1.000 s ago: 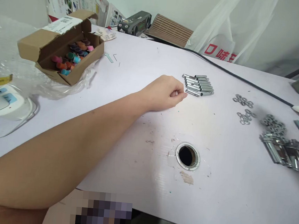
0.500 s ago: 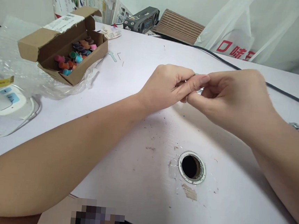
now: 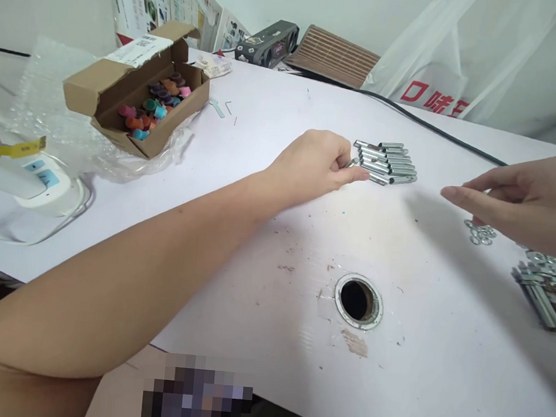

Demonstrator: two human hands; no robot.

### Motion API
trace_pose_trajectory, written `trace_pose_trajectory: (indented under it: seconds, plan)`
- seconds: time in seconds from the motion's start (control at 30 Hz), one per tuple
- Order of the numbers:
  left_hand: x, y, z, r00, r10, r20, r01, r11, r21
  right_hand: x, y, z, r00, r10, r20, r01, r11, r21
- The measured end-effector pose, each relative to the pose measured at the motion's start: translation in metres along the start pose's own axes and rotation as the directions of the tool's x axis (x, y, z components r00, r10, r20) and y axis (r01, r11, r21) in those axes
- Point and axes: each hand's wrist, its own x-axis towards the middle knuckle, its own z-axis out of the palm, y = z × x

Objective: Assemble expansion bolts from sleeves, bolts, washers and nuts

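My left hand (image 3: pixel 324 160) is closed in a pinch on a small silver metal piece (image 3: pixel 353 163), mostly covered by the fingers. It sits at the left end of two rows of silver metal sleeves (image 3: pixel 386 161) laid side by side on the white table. My right hand (image 3: pixel 534 202) hangs over a small heap of washers (image 3: pixel 480 234), thumb stretched out and fingers loosely bent, with nothing visible in it. Close by on the right lie more rings or nuts (image 3: pixel 550 261) and a pile of metal bolts (image 3: pixel 549 300).
A round metal-rimmed hole (image 3: pixel 358 301) opens in the table (image 3: pixel 272 325). Back left stands a cardboard box (image 3: pixel 137 92) of coloured caps, with bubble wrap (image 3: pixel 54 98), a small wrench (image 3: pixel 217 108) and a white charger (image 3: pixel 56 189). A black cable (image 3: pixel 426 124) crosses the back.
My right hand has parted from the left and moved right to the washers. My left hand stays near its place, still pinching. The rows of sleeves are now uncovered, and the view has shifted slightly.
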Motion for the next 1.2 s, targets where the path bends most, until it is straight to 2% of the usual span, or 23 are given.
trace_pose_trajectory:
  seconds: [0.1,0.23,0.37,0.53,0.73,1.0,1.2]
  plan:
    - [0.001,0.0,0.0,0.997,-0.063,0.032,0.064,0.998,-0.012,-0.006,0.014,0.012,0.991,0.123,-0.049,-0.123,0.992,0.006]
    - [0.001,0.001,-0.001,0.988,-0.125,0.085,0.129,0.991,-0.035,-0.026,0.028,0.029,0.964,0.174,-0.203,-0.138,0.974,0.18]
    - [0.0,0.004,-0.002,0.98,-0.161,0.12,0.167,0.985,-0.036,-0.042,0.024,0.029,0.936,0.262,-0.236,-0.174,0.925,0.337]
    - [-0.001,0.01,-0.008,0.969,-0.213,0.129,0.215,0.977,0.0,-0.026,0.03,0.018,0.93,0.332,-0.157,-0.275,0.913,0.301]
    - [-0.002,0.017,-0.011,0.939,-0.303,0.165,0.306,0.952,0.008,-0.01,0.059,0.033,0.978,0.207,0.007,-0.203,0.954,0.222]
    - [-0.001,0.012,-0.009,0.942,-0.287,0.172,0.288,0.957,0.02,-0.005,0.053,0.042,0.982,0.158,0.105,-0.168,0.981,0.095]
    - [-0.002,0.01,-0.008,0.948,-0.268,0.168,0.271,0.963,0.01,-0.002,0.057,0.04,0.983,0.119,0.143,-0.146,0.97,0.193]
